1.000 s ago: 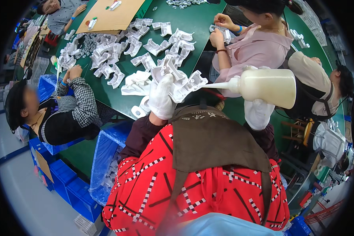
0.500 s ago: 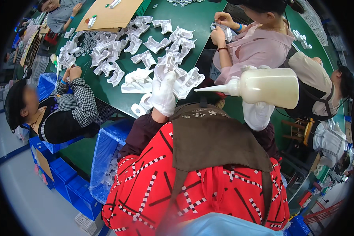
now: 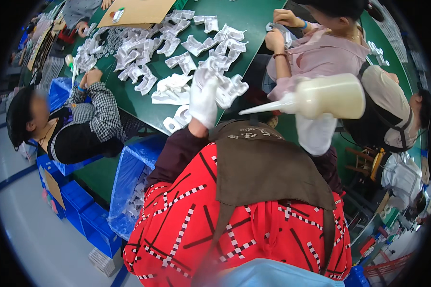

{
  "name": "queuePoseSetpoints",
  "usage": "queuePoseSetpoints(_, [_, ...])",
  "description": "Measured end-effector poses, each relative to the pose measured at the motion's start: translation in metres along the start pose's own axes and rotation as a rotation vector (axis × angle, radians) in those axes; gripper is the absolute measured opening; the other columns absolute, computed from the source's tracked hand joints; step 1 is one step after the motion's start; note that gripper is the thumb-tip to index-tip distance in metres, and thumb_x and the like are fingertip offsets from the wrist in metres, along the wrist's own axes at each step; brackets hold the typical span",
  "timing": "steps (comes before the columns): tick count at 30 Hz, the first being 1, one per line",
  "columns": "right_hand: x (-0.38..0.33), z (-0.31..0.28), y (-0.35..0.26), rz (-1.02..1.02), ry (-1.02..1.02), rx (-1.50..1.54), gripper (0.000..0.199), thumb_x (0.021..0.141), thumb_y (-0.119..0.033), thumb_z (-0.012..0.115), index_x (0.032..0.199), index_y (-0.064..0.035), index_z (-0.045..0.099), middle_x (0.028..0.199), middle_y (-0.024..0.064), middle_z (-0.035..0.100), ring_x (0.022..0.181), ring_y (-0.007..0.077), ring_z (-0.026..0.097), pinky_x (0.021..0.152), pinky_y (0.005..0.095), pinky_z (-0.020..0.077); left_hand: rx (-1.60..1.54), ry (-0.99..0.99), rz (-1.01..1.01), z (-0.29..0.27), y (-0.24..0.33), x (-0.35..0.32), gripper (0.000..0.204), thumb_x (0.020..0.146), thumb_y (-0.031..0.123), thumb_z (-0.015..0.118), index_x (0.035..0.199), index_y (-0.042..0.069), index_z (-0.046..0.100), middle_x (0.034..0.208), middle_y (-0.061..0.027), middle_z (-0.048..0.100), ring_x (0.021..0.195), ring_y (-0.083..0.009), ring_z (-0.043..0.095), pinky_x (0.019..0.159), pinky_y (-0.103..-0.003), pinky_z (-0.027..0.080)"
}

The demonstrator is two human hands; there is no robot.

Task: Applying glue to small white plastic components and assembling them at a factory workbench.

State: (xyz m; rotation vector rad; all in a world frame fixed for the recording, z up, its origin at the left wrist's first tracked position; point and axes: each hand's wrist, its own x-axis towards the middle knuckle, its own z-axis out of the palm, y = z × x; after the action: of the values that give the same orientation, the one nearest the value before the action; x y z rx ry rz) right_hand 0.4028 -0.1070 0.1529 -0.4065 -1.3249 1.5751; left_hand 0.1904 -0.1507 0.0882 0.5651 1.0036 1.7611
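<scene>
My left hand, in a white glove, is closed on a white molded plastic part at the table's near edge. Some of that part is hidden behind the fingers. In my right hand, also gloved in white, is a squeeze bottle of pale cream-coloured liquid. The bottle lies nearly level, its long tapered nozzle pointing left and slightly down toward the part, with a gap between them. Just left of my left hand lies a crumpled white cloth or glove, with small white plastic pieces nearer me.
Many similar white parts spread over the green table, near a cardboard sheet. A blue lined bin holds pieces by my left side. Co-workers sit left and right; one person's hands work across the table's right edge.
The squeeze bottle has tilted, its base rising and its nozzle pointing more downward. My left hand and the part have shifted slightly. The whole view has moved a little.
</scene>
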Motion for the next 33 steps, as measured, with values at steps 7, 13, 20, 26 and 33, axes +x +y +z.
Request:
queuePoseSetpoints(7, [-0.002, -0.035, -0.021, -0.164, 0.38, 0.018, 0.061, 0.08, -0.042, 0.05, 0.12, 0.0008, 0.033, 0.118, 0.0206, 0.04, 0.104, 0.0308, 0.045, 0.089, 0.0438, 0.0368, 0.198, -0.053, -0.373, -0.116, -0.006, 0.032, 0.017, 0.08, 0.015, 0.05, 0.089, 0.001, 0.054, 0.074, -0.0062, 0.058, 0.065, -0.0139, 0.057, 0.053, -0.025, 0.046])
queuePoseSetpoints(13, [-0.003, -0.05, -0.031, -0.209, 0.426, 0.08, 0.057, 0.08, -0.04, 0.049, 0.117, 0.0017, 0.036, 0.113, 0.022, 0.044, 0.099, 0.0316, 0.048, 0.086, 0.0423, 0.0411, 0.646, -0.3, -0.695, -0.144, -0.037, 0.058, 0.013, 0.077, 0.015, 0.054, 0.085, 0.004, 0.056, 0.073, -0.0015, 0.057, 0.062, -0.0112, 0.056, 0.054, -0.023, 0.044])
queuePoseSetpoints(20, [-0.008, -0.061, -0.048, -0.273, 0.526, -0.001, 0.064, 0.078, -0.043, 0.052, 0.118, 0.0039, 0.034, 0.115, 0.0249, 0.042, 0.1, 0.0323, 0.048, 0.086, 0.0414, 0.0419, 1.052, -0.281, -0.458, -0.154, -0.042, 0.081, 0.024, 0.067, 0.024, 0.062, 0.085, 0.008, 0.06, 0.074, -0.0048, 0.059, 0.065, -0.0171, 0.056, 0.062, -0.028, 0.044])
queuePoseSetpoints(26, [-0.005, -0.07, -0.057, -0.325, 0.607, -0.035, 0.065, 0.078, -0.043, 0.052, 0.118, 0.0034, 0.032, 0.114, 0.0248, 0.042, 0.102, 0.0323, 0.048, 0.087, 0.0422, 0.0413, 1.656, -0.176, -0.304, -0.148, -0.03, 0.086, 0.032, 0.063, 0.03, 0.064, 0.088, 0.011, 0.062, 0.075, -0.0066, 0.06, 0.066, -0.0203, 0.058, 0.064, -0.029, 0.044])
queuePoseSetpoints(33, [-0.002, -0.074, -0.062, -0.365, 0.557, -0.03, 0.065, 0.078, -0.043, 0.052, 0.118, 0.0048, 0.032, 0.113, 0.0262, 0.043, 0.102, 0.0325, 0.048, 0.088, 0.0412, 0.0411, 2.06, -0.12, -0.22, -0.127, -0.034, 0.094, 0.031, 0.058, 0.034, 0.061, 0.084, 0.017, 0.065, 0.08, -0.0109, 0.061, 0.074, -0.0255, 0.06, 0.066, -0.033, 0.046])
